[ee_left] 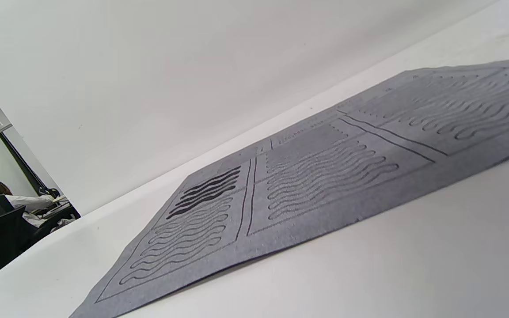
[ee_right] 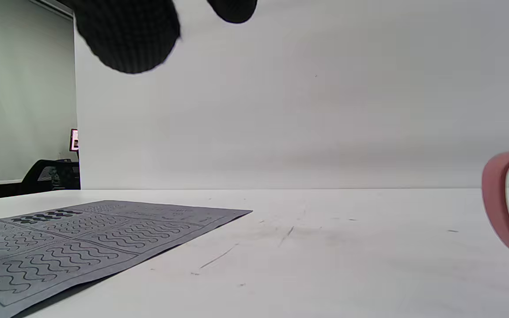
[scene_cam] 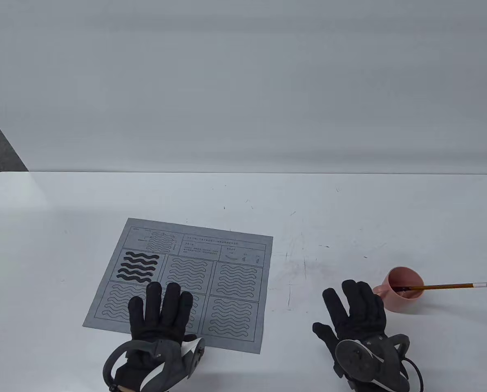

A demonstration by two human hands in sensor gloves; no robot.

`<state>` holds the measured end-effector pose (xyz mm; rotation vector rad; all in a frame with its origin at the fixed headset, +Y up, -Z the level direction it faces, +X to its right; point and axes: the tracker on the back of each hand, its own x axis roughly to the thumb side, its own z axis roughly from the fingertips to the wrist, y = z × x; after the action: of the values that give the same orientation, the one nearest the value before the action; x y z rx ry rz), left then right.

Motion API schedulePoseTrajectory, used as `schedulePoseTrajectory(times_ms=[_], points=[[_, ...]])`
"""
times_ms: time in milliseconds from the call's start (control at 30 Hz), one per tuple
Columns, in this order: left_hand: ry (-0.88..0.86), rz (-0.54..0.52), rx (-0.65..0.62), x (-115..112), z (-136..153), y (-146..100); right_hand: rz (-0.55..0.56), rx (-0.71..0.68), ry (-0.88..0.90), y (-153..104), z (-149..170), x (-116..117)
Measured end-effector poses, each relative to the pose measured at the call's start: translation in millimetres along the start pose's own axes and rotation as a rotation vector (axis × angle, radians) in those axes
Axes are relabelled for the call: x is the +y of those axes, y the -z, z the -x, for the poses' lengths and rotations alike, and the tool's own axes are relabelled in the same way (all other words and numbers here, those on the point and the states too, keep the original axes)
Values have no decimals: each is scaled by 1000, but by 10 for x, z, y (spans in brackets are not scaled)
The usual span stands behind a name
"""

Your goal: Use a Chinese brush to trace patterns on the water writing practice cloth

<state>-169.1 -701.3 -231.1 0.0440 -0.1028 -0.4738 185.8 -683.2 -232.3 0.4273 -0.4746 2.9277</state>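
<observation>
Presently between strokes: left hand (scene_cam: 161, 314) flat on practice cloth (scene_cam: 235, 281), right hand (scene_cam: 356, 314) released; brush (scene_cam: 447, 286), resting in pink cup (scene_cam: 405, 292) near the table's right edge, is to be grasped.

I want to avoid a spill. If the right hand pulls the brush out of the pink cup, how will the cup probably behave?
The cup looks small and light, so it may tip or slide. The brush leans over its rim and sticks out far to the right, which could lever the cup over. The right hand lies flat beside the cup and could steady it.
</observation>
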Motion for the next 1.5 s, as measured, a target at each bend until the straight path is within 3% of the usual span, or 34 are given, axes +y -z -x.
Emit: schedulePoseTrajectory(times_ms=[333, 567, 700, 900, 967, 1167, 1300, 1400, 1500], points=[[-47, 76, 15, -86, 103, 100, -4, 86, 106, 26, 168, -26], [-141, 180, 77, -274, 330, 286, 35, 145, 46, 21, 186, -131], [-208, 286, 123, -460, 484, 420, 16, 334, 12, 39, 373, -168], [-253, 495, 168, -860, 570, 602, -193, 583, -159, 119, 825, -103], [-258, 549, 156, -946, 571, 635, -180, 655, -148, 109, 984, -139], [-298, 652, 80, -1029, 501, 642, -247, 912, 6, 7, 1547, -124], [-291, 638, 22, -963, 377, 612, -243, 996, -57, -10, 1804, -23], [-211, 602, -63, -853, 214, 528, -244, 1009, 134, -46, 1942, 65], [-197, 575, -179, -766, 20, 438, -170, 1005, 519, -75, 2075, 167]])
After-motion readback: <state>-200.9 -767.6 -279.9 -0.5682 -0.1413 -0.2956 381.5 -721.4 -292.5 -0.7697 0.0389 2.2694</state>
